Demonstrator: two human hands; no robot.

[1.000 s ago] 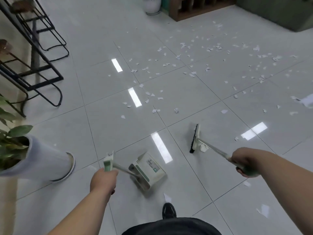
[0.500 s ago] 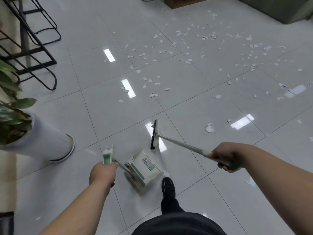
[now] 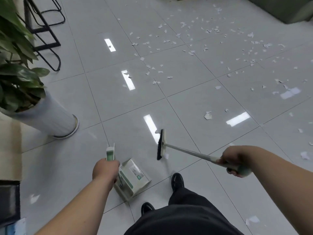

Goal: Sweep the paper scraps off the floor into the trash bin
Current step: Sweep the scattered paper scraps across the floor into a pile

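My left hand (image 3: 105, 170) grips the green-and-white handle of a dustpan (image 3: 133, 178), whose pan sits low over the tiles just left of my feet. My right hand (image 3: 234, 162) grips the green end of a broom handle (image 3: 191, 152). The broom head (image 3: 160, 144), with black bristles, stands on the floor a little ahead of the dustpan. Several white paper scraps (image 3: 191, 51) lie scattered over the grey tiles ahead and to the right. One larger scrap (image 3: 208, 115) lies right of the broom head. No trash bin is in sight.
A tall white planter (image 3: 50, 119) with a green plant (image 3: 15, 65) stands at the left. Black metal frames (image 3: 49, 39) rest on the floor behind it. A dark green cabinet (image 3: 284, 9) fills the far right corner. My black shoes (image 3: 177, 181) stand near the dustpan.
I have stepped forward, so the scraps lie closer. The broom head swung left, away from the larger scrap, and now stands ahead of the dustpan. Both hands keep their grips.
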